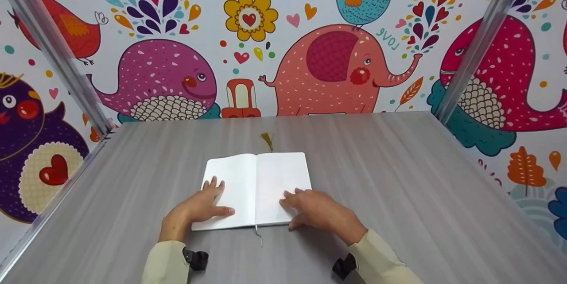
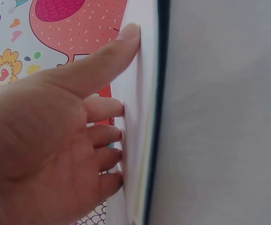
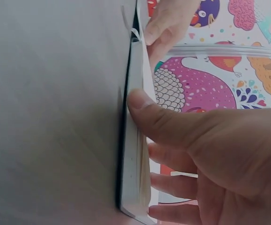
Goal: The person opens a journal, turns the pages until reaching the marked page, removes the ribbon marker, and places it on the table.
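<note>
An open notebook with blank white pages lies on the table. My left hand rests on its left page, thumb and fingers spread, the fingertips touching the paper in the left wrist view. On the right page, the fingertips of my right hand touch the paper near the outer side. The right thumb lies against the near edge of the page block, above the dark cover. A thin ribbon bookmark sticks out below the spine, and an olive-gold tassel lies beyond the top edge.
The notebook is on a grey wood-grain table. Behind it stands a wall printed with cartoon animals, with metal posts at both back corners. Dark wrist devices are at both pale sleeves.
</note>
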Available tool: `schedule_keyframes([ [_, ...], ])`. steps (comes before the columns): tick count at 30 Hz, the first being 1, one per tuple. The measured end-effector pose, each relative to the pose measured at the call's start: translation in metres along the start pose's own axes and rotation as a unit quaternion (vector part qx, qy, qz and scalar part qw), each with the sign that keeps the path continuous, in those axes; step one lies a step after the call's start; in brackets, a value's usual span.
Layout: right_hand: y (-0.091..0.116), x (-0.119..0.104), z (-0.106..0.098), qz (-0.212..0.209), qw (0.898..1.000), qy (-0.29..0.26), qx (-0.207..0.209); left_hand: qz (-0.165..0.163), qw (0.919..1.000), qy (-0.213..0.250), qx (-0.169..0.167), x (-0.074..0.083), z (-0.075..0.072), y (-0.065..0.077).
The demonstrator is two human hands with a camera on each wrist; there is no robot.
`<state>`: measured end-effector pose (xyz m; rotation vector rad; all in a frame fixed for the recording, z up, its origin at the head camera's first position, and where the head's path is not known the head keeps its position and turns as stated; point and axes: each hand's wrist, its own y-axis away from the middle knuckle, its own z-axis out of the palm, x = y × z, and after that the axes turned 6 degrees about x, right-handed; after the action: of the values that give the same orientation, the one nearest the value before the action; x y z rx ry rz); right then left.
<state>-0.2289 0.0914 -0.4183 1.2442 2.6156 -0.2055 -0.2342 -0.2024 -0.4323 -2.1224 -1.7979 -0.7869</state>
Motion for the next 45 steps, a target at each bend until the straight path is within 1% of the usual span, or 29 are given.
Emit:
schedule_keyframes([
  [6,0.003,0.005,-0.004,-0.010,1.000,-0.021,-0.004,-0.004,1.0000,0.006,-0.004,0.001,0.001,-0.001],
  [10,0.004,0.009,-0.008,-0.026,0.999,-0.034,-0.013,-0.007,1.0000,0.005,0.001,0.001,0.001,-0.002],
  [19,0.005,0.017,-0.010,-0.060,0.997,-0.039,-0.037,-0.006,1.0000,0.007,0.002,-0.001,0.001,0.000],
  [23,0.006,0.020,-0.010,-0.068,0.996,-0.033,-0.043,-0.002,1.0000,0.005,0.001,-0.001,0.000,0.000],
  [25,0.006,0.021,-0.010,-0.069,0.996,-0.039,-0.044,-0.002,1.0000,0.005,0.002,0.000,0.000,0.000],
  [30,0.006,0.026,-0.010,-0.074,0.995,-0.049,-0.033,-0.005,1.0000,0.005,0.002,0.000,0.002,-0.001],
  [37,0.003,0.030,-0.009,-0.086,0.995,-0.038,0.014,-0.008,1.0000,0.003,0.003,0.002,0.001,-0.001],
  [41,0.001,0.030,-0.008,-0.070,0.996,-0.038,0.030,-0.009,0.9999,0.004,0.006,0.002,0.000,0.000],
  [43,0.001,0.030,-0.008,-0.049,0.997,-0.045,0.029,-0.010,0.9999,0.004,0.007,0.002,0.000,0.001],
  [45,0.001,0.031,-0.008,-0.023,0.997,-0.064,0.027,-0.011,0.9999,0.004,0.007,0.002,0.000,0.001],
])
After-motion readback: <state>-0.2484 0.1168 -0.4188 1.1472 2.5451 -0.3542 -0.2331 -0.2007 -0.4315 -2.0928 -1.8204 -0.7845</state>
